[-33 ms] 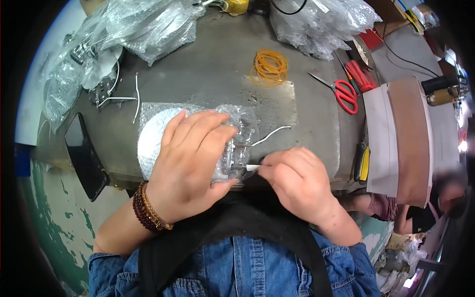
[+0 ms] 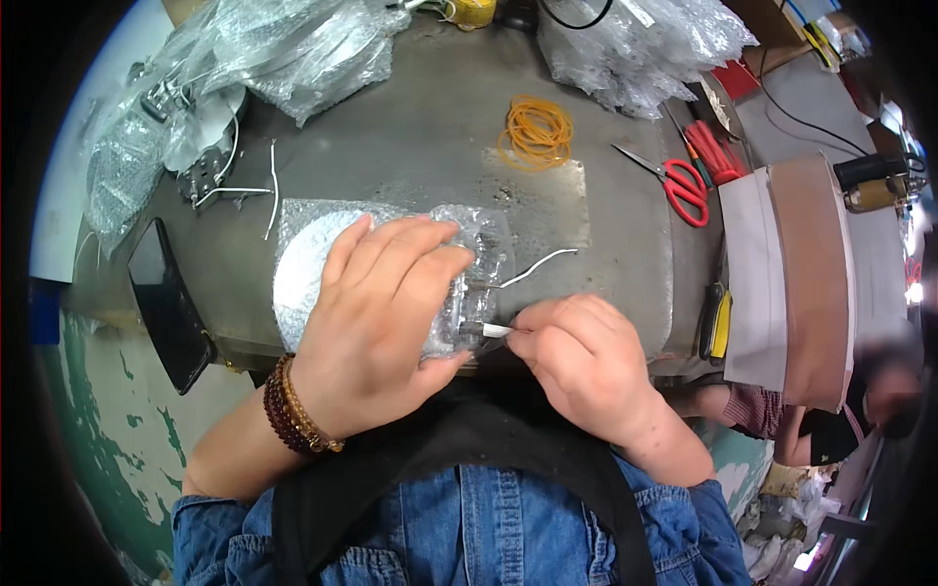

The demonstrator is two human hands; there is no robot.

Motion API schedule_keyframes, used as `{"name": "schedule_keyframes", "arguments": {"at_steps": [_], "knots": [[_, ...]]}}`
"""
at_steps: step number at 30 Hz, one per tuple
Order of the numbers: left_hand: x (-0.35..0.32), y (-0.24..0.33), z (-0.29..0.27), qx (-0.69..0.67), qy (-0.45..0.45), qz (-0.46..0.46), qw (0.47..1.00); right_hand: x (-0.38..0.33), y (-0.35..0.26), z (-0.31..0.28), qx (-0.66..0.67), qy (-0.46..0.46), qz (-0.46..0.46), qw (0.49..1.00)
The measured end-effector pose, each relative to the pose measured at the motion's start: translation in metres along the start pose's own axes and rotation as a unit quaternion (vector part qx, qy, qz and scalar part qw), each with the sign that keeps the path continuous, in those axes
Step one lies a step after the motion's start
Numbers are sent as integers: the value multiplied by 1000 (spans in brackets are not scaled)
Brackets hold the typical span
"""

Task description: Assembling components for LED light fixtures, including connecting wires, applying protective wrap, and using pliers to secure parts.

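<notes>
Hands at a grey workbench (image 2: pixel 410 146): the left hand (image 2: pixel 376 332) lies flat, fingers spread, pressing a bubble-wrapped package (image 2: pixel 313 244) at the bench's near edge. The right hand (image 2: pixel 586 366), curled nearly closed, pinches a thin white cable tie (image 2: pixel 532 266) at the package's right end; its long axis runs up and to the right, free tip pointing toward red scissors (image 2: pixel 684 186). Orange rubber bands (image 2: pixel 535 132) lie farther back.

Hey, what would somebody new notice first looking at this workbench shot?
Probably the two bare hands at the near edge: the left hand presses flat on a bubble-wrap packet, while the right hand pinches a white cable end at its side. Next, the bright red scissors to the right and the orange rubber bands farther back.
</notes>
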State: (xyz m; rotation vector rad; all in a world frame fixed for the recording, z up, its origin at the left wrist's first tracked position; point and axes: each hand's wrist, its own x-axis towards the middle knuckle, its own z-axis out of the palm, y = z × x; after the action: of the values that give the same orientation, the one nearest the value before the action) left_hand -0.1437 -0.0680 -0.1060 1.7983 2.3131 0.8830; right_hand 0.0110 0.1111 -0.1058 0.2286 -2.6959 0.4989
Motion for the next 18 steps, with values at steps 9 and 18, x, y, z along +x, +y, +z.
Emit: {"name": "schedule_keyframes", "arguments": {"at_steps": [9, 18], "knots": [[-3, -2, 2, -3, 0, 1, 1000, 2, -2, 23, 97, 60, 51, 992], [0, 1, 2, 1, -4, -7, 1000, 17, 21, 0, -68, 55, 66, 994]]}}
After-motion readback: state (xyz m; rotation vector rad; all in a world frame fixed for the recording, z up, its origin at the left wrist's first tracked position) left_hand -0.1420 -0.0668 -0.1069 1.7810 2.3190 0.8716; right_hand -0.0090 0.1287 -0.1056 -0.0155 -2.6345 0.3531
